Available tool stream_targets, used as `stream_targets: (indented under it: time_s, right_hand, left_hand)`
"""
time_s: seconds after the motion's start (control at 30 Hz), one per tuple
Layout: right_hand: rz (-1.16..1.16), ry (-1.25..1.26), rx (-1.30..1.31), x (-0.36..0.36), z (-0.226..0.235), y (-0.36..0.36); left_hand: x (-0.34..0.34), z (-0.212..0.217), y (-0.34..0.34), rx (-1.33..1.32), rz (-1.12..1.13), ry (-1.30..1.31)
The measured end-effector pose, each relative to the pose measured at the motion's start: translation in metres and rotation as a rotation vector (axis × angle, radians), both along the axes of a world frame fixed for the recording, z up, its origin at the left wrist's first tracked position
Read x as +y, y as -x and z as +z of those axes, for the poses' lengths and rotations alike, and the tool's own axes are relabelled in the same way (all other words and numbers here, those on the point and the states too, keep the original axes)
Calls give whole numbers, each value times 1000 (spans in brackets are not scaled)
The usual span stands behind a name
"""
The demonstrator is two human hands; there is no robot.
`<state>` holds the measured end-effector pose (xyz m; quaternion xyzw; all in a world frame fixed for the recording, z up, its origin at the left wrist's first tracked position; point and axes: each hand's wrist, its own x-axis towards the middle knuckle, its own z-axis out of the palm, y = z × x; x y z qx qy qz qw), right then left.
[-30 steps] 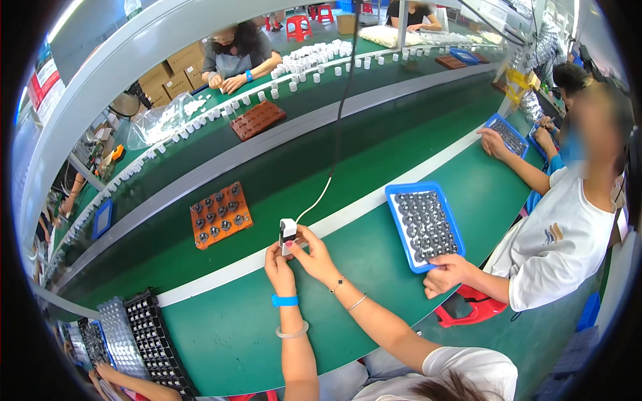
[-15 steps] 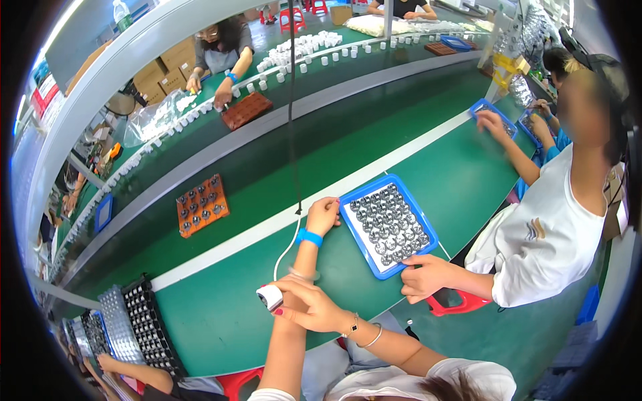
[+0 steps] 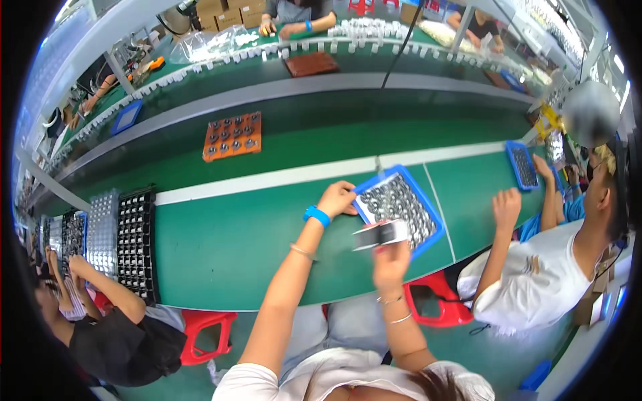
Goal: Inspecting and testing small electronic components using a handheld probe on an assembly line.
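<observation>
Pinches a white-and-black handheld device (image 3: 382, 234) in the right hand (image 3: 391, 262), just right of the frame's centre, nearly level and overlapping the lower left side of a blue tray (image 3: 428, 199). Probably grips from below to leave the upper face uncovered; cannot make out each finger through the blur. Rests the left hand (image 3: 339, 198), fingers bent, at the tray's left corner, perhaps to stop any sliding; cannot tell whether pinching the rim or merely touching it.

Lies aslant, as to the tray, on the green tabletop (image 3: 221, 247), presumably for easy reach with both hands. Crowds small dark, shiny parts (image 3: 401, 200) together inside, over a white liner, likely for cushioning.

Farther out, beyond the white strip (image 3: 267, 180), shows an orange block (image 3: 210, 156) left of centre in the upper half, bearing dark parts in rows, apparently for even spacing. At the left, shows a black gridded tray (image 3: 137, 247) beside clear plastic trays (image 3: 102, 230), seemingly grouped to save room. At the right, shows a co-worker's raised hand (image 3: 506, 207) near a second blue tray (image 3: 512, 167). Along the top, lines up white cups (image 3: 368, 30) near a reddish-brown block (image 3: 312, 65), perhaps for quick picking.
</observation>
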<state>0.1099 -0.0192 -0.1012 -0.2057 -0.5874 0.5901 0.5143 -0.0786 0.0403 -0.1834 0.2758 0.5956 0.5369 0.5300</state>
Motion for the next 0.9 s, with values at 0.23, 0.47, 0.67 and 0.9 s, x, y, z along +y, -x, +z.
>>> stream_targets:
  time_s: [0.23,0.47,0.67,0.9]
  right_hand:
    - [-547,54,16,57,-15,-39]
    - [-257,220,6,48,-57,2]
    - [-57,287,5,48,-55,24]
    - [130,152,-133,98,-61,12]
  left_hand:
    - [-116,37,12,-111,165,102]
    - [-204,37,-20,-193,523,19]
    - [-244,66,-31,253,525,250]
    - [-138,100,-30,990,324,-111]
